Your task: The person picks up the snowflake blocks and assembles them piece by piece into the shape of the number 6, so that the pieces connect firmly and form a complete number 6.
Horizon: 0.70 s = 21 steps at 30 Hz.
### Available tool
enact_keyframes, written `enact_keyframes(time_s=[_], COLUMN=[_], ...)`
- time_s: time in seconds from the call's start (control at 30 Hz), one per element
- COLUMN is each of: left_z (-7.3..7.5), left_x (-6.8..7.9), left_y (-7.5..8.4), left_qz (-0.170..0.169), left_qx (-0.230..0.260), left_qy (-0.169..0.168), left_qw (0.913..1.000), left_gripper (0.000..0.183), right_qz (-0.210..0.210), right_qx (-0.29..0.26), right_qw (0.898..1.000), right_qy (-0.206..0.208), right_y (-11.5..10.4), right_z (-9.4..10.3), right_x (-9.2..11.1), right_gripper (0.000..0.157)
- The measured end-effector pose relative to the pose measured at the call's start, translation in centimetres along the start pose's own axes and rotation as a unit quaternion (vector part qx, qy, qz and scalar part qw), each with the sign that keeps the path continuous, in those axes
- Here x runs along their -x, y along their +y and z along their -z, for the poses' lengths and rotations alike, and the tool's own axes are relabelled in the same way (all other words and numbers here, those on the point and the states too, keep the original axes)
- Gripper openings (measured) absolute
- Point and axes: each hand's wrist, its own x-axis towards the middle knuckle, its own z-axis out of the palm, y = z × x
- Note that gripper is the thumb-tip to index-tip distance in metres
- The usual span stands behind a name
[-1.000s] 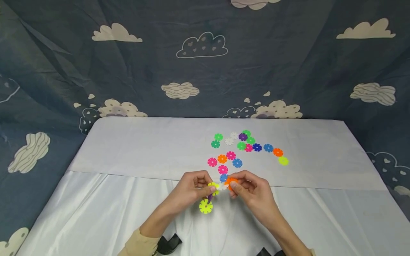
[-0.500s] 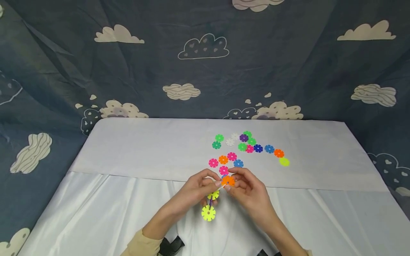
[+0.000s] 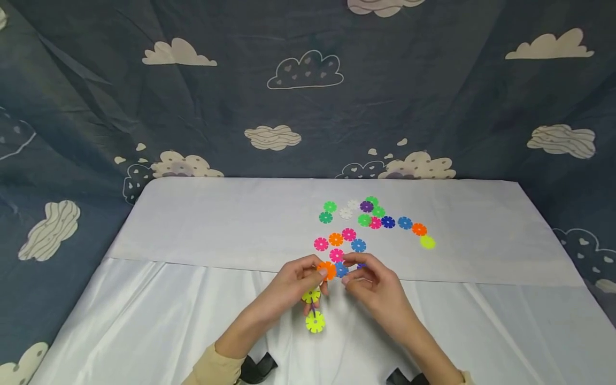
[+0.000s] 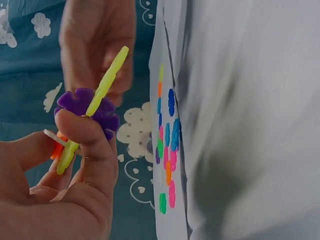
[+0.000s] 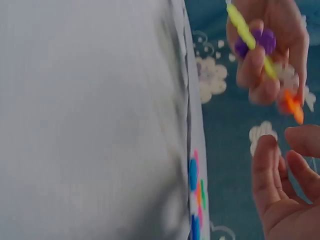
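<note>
My left hand (image 3: 291,286) pinches a chain of slotted plastic discs held above the white cloth. An orange disc (image 3: 327,270) shows at its fingertips, and two yellow discs, the lower yellow disc (image 3: 315,322) hanging below the hand, are linked by a purple disc (image 4: 75,101). In the left wrist view, the edge of a white disc (image 4: 54,137) sits beside the orange one, partly hidden by fingers. Just right of the chain is my right hand (image 3: 377,289), fingers loosely bent and apart, holding nothing; the right wrist view shows a gap between it and the orange disc.
Beyond the hands, several loose discs lie flat on the table (image 3: 216,224), among them a pink disc (image 3: 321,244), a blue disc (image 3: 358,245) and a white disc (image 3: 346,213). A row bends right to a yellow disc (image 3: 427,243). A cloud-patterned curtain (image 3: 308,112) hangs behind.
The right hand has let go of the orange disc and stands apart from it. The left hand has shifted its hold onto that end, and the orange disc has moved left with the chain hanging below.
</note>
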Motion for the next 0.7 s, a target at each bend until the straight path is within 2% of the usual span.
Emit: enact_keyframes(time_s=[0.2,0.37,0.53,0.7], left_z=[0.6,1.1,1.3,1.4], left_x=[0.2,0.3,0.2,0.1], left_y=[0.6,0.7,0.6,0.5], left_qz=[-0.011,-0.021,-0.019,-0.012], left_qx=[-0.016,-0.03,-0.011,0.017], left_qy=[0.02,0.016,0.012,0.019], left_qw=[0.9996,0.9992,0.9997,0.9996], left_gripper=[0.025,0.02,0.023,0.026], right_qz=[0.007,-0.001,0.0,-0.006], right_qx=[0.101,0.207,0.246,0.256], right_qw=[0.995,0.978,0.968,0.959], right_qy=[0.014,-0.011,-0.053,-0.118], right_y=[1.4,1.6,2.2,3.4], right_z=[2.5,4.6,6.2,7.3], right_x=[-1.5,-3.4,-6.3,-8.9], right_gripper=[0.03,0.028,0.027,0.029])
